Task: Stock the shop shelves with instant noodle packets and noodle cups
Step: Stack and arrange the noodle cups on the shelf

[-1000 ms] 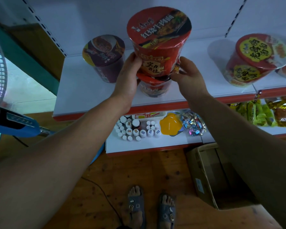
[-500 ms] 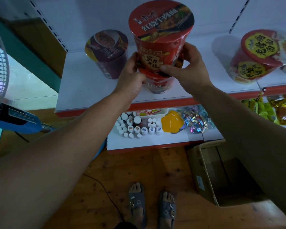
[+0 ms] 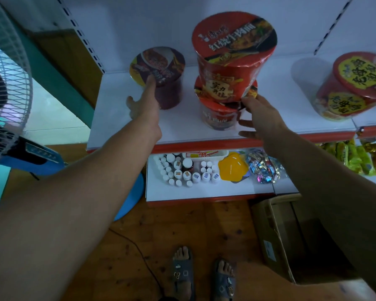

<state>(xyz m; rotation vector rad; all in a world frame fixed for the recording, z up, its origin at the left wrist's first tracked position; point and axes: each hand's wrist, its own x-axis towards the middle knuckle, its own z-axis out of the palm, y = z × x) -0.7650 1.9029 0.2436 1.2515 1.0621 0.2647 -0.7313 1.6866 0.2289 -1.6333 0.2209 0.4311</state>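
Though stacked, two red cups (image 3: 233, 61), one purple (image 3: 161, 64).

In front of you, a white back panel (image 3: 139, 22) with slotted uprights carries the upper shelf (image 3: 122, 118) and lower shelf (image 3: 226, 190), both white with red edges. The wooden floor (image 3: 182, 224) holds a cardboard box (image 3: 276, 235) on your right. A standing fan (image 3: 7, 83) and a teal wall (image 3: 59, 83) are on your left. The light is dim.

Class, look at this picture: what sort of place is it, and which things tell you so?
Most likely a small shop: red-edged display shelves, stacked red noodle cups, and small bottles with barcode labels below.
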